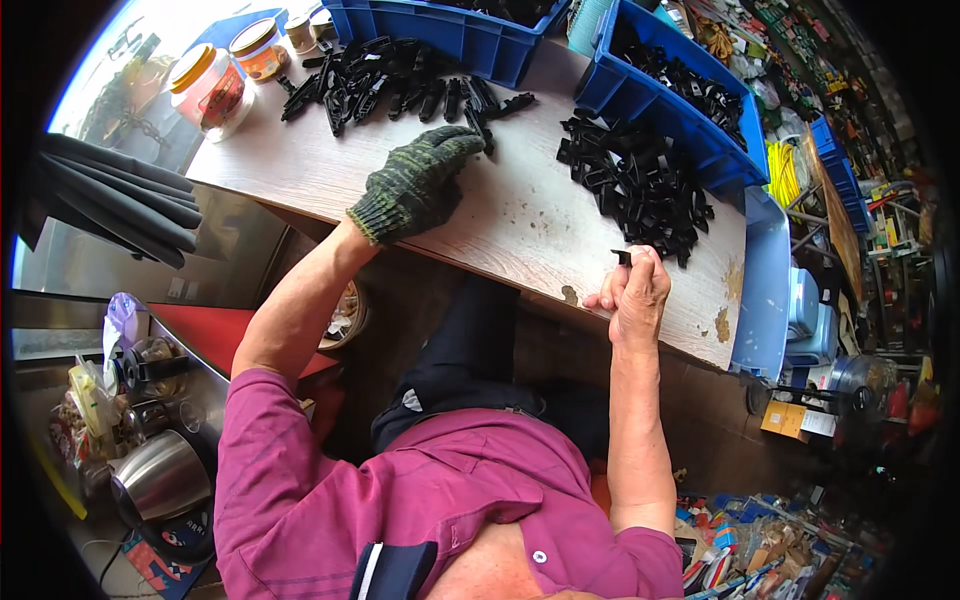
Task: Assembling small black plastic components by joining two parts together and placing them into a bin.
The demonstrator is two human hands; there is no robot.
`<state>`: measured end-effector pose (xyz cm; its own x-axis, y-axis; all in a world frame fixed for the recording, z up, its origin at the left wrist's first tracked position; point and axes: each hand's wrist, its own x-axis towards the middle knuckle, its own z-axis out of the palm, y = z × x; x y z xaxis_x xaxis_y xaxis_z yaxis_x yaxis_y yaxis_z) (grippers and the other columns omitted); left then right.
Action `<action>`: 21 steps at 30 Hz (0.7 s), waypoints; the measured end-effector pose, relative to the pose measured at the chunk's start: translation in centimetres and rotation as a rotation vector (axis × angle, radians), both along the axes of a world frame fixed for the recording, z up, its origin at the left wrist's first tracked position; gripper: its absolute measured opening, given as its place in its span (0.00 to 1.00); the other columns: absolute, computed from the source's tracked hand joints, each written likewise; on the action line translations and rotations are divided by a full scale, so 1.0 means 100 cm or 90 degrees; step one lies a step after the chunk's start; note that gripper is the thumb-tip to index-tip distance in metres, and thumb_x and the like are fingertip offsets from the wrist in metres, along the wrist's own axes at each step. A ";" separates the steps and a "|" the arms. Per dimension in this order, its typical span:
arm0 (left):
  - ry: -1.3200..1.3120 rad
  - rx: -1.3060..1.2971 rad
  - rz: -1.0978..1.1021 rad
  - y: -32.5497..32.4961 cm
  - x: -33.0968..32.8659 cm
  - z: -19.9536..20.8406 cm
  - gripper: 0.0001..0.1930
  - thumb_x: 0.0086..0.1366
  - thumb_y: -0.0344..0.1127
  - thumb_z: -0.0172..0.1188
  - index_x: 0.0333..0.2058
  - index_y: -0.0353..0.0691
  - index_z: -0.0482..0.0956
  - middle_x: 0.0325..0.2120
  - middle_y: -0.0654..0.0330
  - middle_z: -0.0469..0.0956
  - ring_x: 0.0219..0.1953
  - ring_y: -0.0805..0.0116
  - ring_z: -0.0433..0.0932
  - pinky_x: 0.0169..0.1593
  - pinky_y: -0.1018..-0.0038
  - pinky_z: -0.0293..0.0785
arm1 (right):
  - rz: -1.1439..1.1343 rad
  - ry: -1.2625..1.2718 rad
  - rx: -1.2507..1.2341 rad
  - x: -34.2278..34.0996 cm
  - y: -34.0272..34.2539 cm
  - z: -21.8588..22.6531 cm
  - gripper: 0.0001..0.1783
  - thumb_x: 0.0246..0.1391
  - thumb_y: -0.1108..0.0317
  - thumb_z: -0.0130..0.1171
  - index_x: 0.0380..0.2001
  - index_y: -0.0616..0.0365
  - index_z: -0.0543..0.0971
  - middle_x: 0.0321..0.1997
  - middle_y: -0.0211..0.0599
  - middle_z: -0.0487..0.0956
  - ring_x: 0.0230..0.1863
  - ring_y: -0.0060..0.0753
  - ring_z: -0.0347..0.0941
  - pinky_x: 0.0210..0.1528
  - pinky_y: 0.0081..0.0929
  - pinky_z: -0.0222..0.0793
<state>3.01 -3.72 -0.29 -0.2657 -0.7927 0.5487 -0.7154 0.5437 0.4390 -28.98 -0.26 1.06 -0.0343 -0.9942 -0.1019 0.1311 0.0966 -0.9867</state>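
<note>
Clip (pixel 622 257) clamped between right hand (pixel 641 292) fingers, jutting left of them. Bar (pixel 487 132) at left hand (pixel 415 185) fingertips, long axis pointing away; gripped or merely touched, cannot tell. Right fingers well apart from it.

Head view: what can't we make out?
All head view:
Left gloved hand: its own back hides whether it grips the black part beside it.
Small black piece: right hand hides its held end.
Top-centre blue bin: cut off by upper edge.
Right-rim clutter: too blurred.
</note>
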 end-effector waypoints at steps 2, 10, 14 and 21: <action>0.014 0.011 0.007 0.002 0.009 -0.006 0.26 0.54 0.25 0.59 0.54 0.43 0.76 0.53 0.48 0.76 0.55 0.45 0.75 0.55 0.58 0.75 | -0.003 0.000 0.001 0.000 0.000 0.000 0.14 0.65 0.56 0.46 0.31 0.54 0.70 0.09 0.23 0.53 0.10 0.20 0.53 0.12 0.30 0.72; -0.149 0.009 0.074 0.021 0.017 0.009 0.22 0.58 0.29 0.59 0.53 0.41 0.76 0.56 0.46 0.74 0.52 0.44 0.77 0.53 0.57 0.76 | -0.009 -0.001 0.000 0.003 0.002 0.002 0.14 0.65 0.56 0.47 0.31 0.54 0.70 0.10 0.23 0.53 0.10 0.20 0.53 0.12 0.30 0.71; -0.190 0.062 0.060 0.030 0.017 0.026 0.20 0.61 0.28 0.57 0.53 0.40 0.75 0.53 0.46 0.75 0.49 0.44 0.77 0.51 0.57 0.76 | -0.012 0.000 0.003 0.001 0.002 0.001 0.13 0.65 0.56 0.47 0.31 0.53 0.69 0.10 0.23 0.53 0.10 0.20 0.53 0.13 0.30 0.71; -0.187 0.091 0.116 0.025 0.021 0.022 0.20 0.59 0.32 0.61 0.52 0.43 0.76 0.49 0.47 0.76 0.46 0.45 0.77 0.48 0.57 0.76 | -0.015 0.003 0.000 0.003 0.002 0.002 0.14 0.65 0.57 0.47 0.31 0.54 0.69 0.10 0.23 0.53 0.10 0.20 0.53 0.12 0.30 0.71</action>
<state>5.12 -1.19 1.90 -0.2422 -0.9045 0.3510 -0.9017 0.3435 0.2628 -28.69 -0.07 1.28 -0.0590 -0.9930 -0.1019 0.1287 0.0937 -0.9872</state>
